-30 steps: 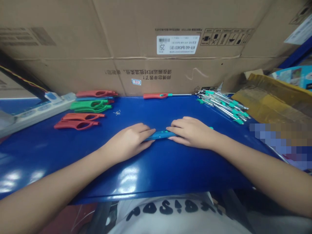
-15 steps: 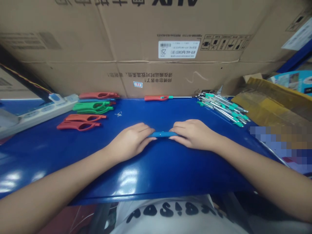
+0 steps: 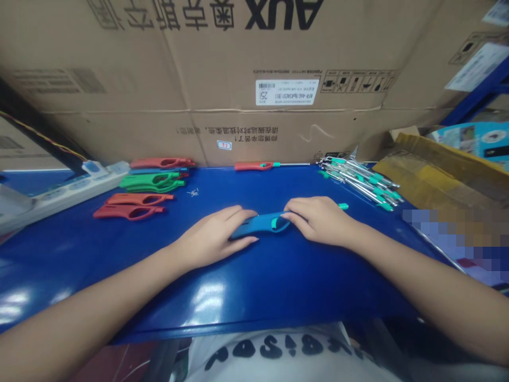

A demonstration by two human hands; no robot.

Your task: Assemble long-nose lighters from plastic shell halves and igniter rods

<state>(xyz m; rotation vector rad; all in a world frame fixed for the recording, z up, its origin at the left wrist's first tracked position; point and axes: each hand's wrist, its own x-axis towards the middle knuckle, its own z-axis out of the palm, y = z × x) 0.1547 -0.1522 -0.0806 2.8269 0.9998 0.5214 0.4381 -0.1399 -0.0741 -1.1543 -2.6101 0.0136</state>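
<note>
My left hand (image 3: 214, 236) and my right hand (image 3: 318, 216) both grip a blue plastic lighter handle (image 3: 260, 223) lying near the middle of the blue table (image 3: 246, 281). The left fingers pinch its left end; the right fingers close over its right end, where a teal trigger loop shows. A teal tip (image 3: 342, 206) pokes out past the right hand.
Red and green handle shells (image 3: 145, 188) lie at the left. A red assembled lighter (image 3: 262, 166) rests at the back, and several metal rods with teal ends (image 3: 360, 178) are piled at the right. A white power strip (image 3: 67, 188) sits far left. Cardboard boxes (image 3: 238, 79) wall the back.
The blue handle has been turned so its teal trigger loop faces up, and its left end has tilted toward me. The camera has tipped upward slightly.
</note>
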